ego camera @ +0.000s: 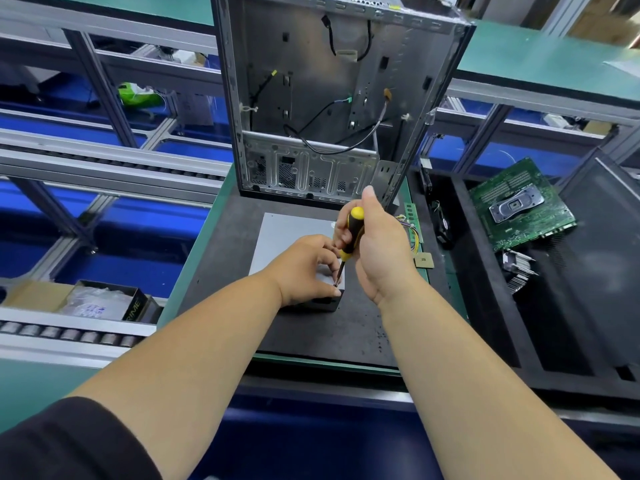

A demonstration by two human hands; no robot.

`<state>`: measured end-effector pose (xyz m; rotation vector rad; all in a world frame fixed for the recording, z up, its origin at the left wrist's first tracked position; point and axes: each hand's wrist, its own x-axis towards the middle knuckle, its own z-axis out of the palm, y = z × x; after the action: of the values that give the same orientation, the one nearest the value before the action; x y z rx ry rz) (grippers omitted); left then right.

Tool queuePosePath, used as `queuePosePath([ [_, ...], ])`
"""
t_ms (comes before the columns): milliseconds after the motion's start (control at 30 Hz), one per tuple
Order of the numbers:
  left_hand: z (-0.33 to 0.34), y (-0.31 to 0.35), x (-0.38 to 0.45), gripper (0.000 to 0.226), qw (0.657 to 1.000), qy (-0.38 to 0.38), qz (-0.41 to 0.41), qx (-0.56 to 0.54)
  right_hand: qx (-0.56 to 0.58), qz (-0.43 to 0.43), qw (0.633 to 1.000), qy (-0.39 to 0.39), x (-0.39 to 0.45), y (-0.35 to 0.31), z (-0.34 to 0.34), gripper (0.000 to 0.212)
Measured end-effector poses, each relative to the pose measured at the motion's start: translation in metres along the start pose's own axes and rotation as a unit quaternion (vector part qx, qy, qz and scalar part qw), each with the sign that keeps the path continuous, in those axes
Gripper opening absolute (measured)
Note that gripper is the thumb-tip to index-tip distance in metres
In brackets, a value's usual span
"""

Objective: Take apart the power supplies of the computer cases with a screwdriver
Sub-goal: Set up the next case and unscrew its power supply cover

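A grey metal power supply lies flat on the black mat in front of me. My right hand grips a yellow-and-black screwdriver, held nearly upright with its tip on the unit's near right corner. My left hand rests on the near end of the power supply, its fingers curled beside the screwdriver shaft close to the tip. Behind it stands an open, emptied computer case with loose black cables inside.
To the right, a black tray holds a green motherboard, a heatsink and a small fan. A CPU chip lies by coloured wires. Roller conveyors and a cardboard box are at left.
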<state>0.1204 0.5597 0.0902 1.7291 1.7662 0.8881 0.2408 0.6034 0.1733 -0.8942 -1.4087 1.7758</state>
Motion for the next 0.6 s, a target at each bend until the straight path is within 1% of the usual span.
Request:
queuePosePath([
  [67,0.001,0.001,0.0,0.022,1.0,-0.003,-0.002,-0.007,0.022,-0.008,0.999,-0.027,0.0,0.002,0.002,0.066],
  [100,0.001,0.001,0.0,0.023,1.0,-0.007,0.0,-0.008,0.03,-0.013,0.998,-0.044,0.0,0.004,0.002,0.064],
  [133,0.002,0.001,0.0,0.023,1.0,-0.011,0.001,-0.006,0.035,-0.019,0.997,-0.059,-0.001,0.006,0.0,0.058],
  [200,0.001,-0.001,-0.001,0.021,1.0,-0.015,0.001,0.004,0.033,-0.033,0.996,-0.072,-0.001,0.009,-0.003,0.032],
  [233,0.001,-0.003,0.0,0.021,1.0,-0.016,0.001,0.005,0.033,-0.037,0.996,-0.069,-0.001,0.009,-0.005,0.023],
  [267,-0.001,-0.003,0.0,0.021,1.0,-0.015,0.002,0.003,0.038,-0.04,0.997,-0.063,0.0,0.01,-0.006,0.02],
  [400,-0.002,-0.002,0.001,0.023,1.0,-0.004,0.006,0.02,0.011,-0.052,0.998,-0.033,0.003,0.009,-0.015,0.023],
  [467,0.0,-0.002,0.001,0.023,1.0,-0.007,0.008,0.021,0.003,-0.057,0.998,-0.038,0.003,0.009,-0.017,0.028],
  [600,0.0,-0.002,0.0,0.022,1.0,-0.004,0.001,0.013,0.038,-0.046,0.996,-0.073,0.002,0.01,-0.012,0.05],
])
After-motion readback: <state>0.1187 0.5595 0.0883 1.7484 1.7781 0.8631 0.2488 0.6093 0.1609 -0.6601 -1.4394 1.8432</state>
